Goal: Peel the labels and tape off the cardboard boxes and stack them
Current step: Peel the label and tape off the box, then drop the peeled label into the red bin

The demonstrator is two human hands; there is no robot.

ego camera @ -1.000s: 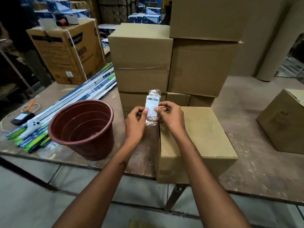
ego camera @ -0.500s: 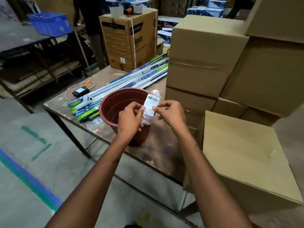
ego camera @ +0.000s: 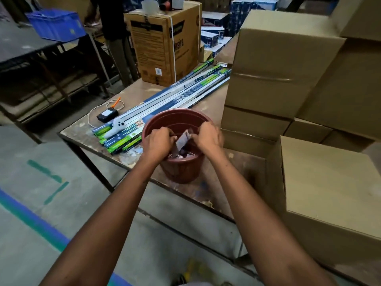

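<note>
Two hands [ego camera: 159, 140] [ego camera: 208, 136] over one brown bucket [ego camera: 181, 170]. One printed carton [ego camera: 162, 42] beyond them, one blue crate [ego camera: 55, 24] far left, one plain box [ego camera: 329, 193] right.

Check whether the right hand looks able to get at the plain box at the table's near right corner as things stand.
Probably yes, once freed: the right hand is pinching the peeled label with the left hand over the brown pot. The box sits just beside that arm, nothing between.

"esire" on printed carton [ego camera: 165, 44]

Blue crate [ego camera: 55, 24], long tube cartons [ego camera: 181, 96], black adapter [ego camera: 107, 116]
</note>
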